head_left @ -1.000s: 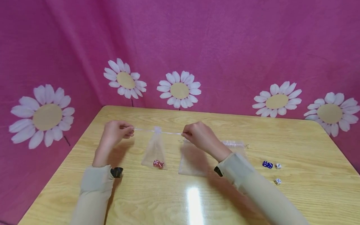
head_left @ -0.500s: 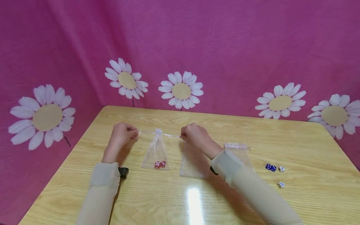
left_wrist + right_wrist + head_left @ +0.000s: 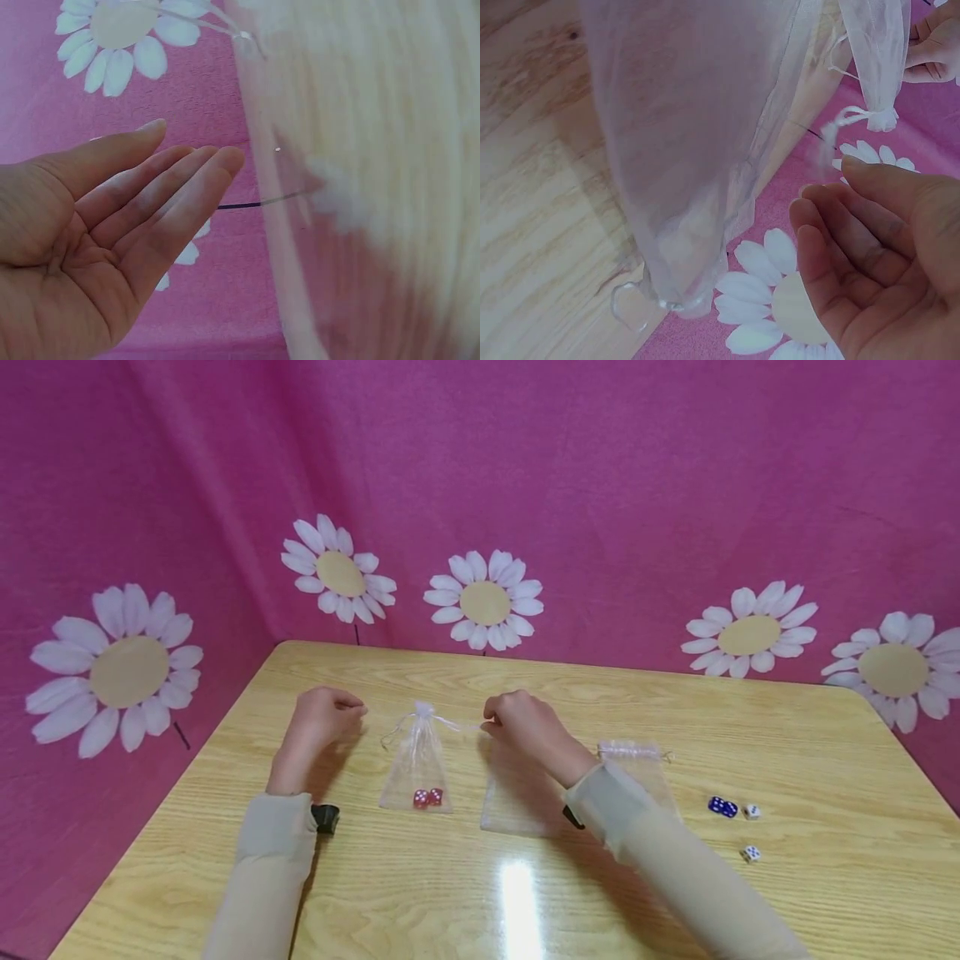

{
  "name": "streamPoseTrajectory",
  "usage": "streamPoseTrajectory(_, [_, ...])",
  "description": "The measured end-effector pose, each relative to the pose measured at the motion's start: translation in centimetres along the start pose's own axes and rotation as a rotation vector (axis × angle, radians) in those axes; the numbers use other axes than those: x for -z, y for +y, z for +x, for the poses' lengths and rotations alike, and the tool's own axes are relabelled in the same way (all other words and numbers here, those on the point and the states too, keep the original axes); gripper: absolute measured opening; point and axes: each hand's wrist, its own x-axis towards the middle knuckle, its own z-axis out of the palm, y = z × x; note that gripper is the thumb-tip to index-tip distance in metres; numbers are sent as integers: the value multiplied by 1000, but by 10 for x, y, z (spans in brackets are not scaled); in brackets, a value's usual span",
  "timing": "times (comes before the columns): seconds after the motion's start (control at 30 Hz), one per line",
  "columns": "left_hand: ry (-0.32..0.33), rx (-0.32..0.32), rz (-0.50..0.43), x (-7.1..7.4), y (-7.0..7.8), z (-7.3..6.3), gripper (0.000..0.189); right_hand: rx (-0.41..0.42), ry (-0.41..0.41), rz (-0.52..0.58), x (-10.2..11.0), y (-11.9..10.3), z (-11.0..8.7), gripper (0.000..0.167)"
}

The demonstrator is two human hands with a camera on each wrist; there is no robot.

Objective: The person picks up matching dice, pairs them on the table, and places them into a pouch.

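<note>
Drawstring [image 3: 447, 722] has moved most: half a second ago it ran pulled out from grip to grip; now its left half curls loose beside the bag neck. Bag itself barely shifted.

Left grip [image 3: 321, 717]: released. Fingers relaxed, thumb apart, nothing pinched; near the loose loop, not touching. Right grip [image 3: 525, 720]: looks released too. Right wrist view has thumb and fingertips parted, cord end blurred right by them, so light contact can't be ruled out.

Sheer bag [image 3: 415, 760] lies on the tabletop [image 3: 420, 885] between the two grips, neck gathered at the far end, red dice [image 3: 421, 798] side by side inside at the near end.

Handling, my read: bag is very light, limp, a bit slick; mesh likely snags or tears if yanked. Dice are hard, sturdy and carry nearly all the weight, so they'd hang at the bottom once lifted. Cord is thin and slippery: pinch near the ends, pull both sides evenly or the bag slews. For a lift, take the gathered neck, not a bottom corner.

Others: flat sheer bag [image 3: 517, 802] partly under the right forearm; gathered fabric [image 3: 628, 750] shows past the arm, can't tell if it's the same piece. Farther right, blue dice [image 3: 723, 807] touching, one white die [image 3: 752, 812] just beside, another white die [image 3: 752, 853] nearer the person.
</note>
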Motion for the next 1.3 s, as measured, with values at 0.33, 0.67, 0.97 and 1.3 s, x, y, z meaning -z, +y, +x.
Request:
streamPoseTrajectory(0.33, [117,-118,-7,13,23,-15,32,17,35,82,16,3,-18,10])
streamPoseTrajectory(0.67, [109,-312,-53,-4,70,-41,40,45,48,168,26,5,-60,10])
streamPoseTrajectory(0.97, [-95,-522,19,-56,114,-67,50,20,80,155,42,27,-113,9])
streamPoseTrajectory(1.3, [-189,-646,144,-95,128,-72,50,-62,97,155,54,50,-163,7])
